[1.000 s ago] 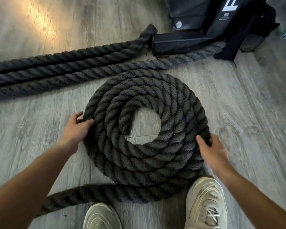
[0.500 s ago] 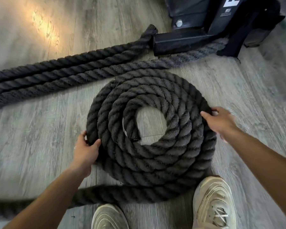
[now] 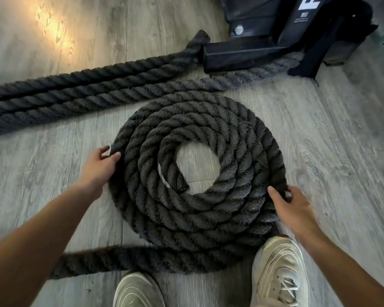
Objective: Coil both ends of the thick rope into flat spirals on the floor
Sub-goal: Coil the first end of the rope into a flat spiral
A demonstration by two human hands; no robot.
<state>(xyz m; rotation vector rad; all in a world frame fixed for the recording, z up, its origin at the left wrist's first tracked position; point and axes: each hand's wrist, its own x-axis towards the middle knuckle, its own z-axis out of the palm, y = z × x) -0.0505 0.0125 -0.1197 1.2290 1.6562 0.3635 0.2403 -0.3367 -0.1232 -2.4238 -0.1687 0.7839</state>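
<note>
A thick dark twisted rope lies in a flat spiral (image 3: 208, 209) of several turns on the grey wood floor, its taped end (image 3: 175, 180) at the open centre. My left hand (image 3: 98, 167) grips the outer turn on the spiral's left edge. The outer turn at the lower right edge is held by my right hand (image 3: 293, 207). A loose tail of rope (image 3: 120, 260) runs off leftward from the spiral's bottom, partly hidden by my left forearm.
Three straight runs of the same rope (image 3: 75, 89) stretch across the floor behind the spiral toward a black metal machine base (image 3: 248, 52) at the top right. My two pale sneakers (image 3: 279, 273) stand right below the spiral. Bare floor lies on both sides.
My left hand moved up the spiral's left edge. My right hand dropped from the upper right edge to the lower right edge. The spiral has turned a little.
</note>
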